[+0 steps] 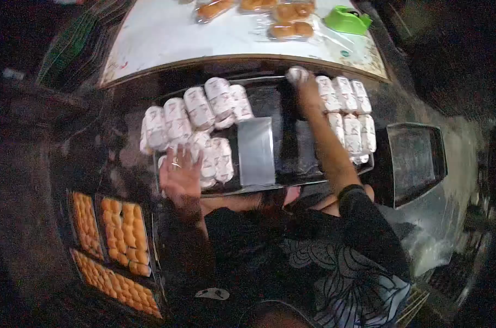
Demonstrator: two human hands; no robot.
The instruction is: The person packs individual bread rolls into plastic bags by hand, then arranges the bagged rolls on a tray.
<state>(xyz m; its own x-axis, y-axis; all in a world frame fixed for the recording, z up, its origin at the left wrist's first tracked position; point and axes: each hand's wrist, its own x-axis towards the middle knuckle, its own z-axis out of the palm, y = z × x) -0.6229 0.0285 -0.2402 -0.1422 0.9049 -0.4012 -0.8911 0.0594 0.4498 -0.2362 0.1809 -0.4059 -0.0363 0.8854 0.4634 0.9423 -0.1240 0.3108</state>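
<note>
White printed packages lie in a slanting group on the left part of a dark tray. Over the lower packages there, my left hand is spread with its fingers apart. My right hand is closed round one white package at the tray's far edge. Just right of that hand, more white packages stand in rows on the tray's right part. Between the two groups lies a flat grey rectangular sheet.
A white table at the far side holds wrapped bread rolls and a green tape dispenser. Trays of golden buns are at the lower left. An empty dark tray is at the right.
</note>
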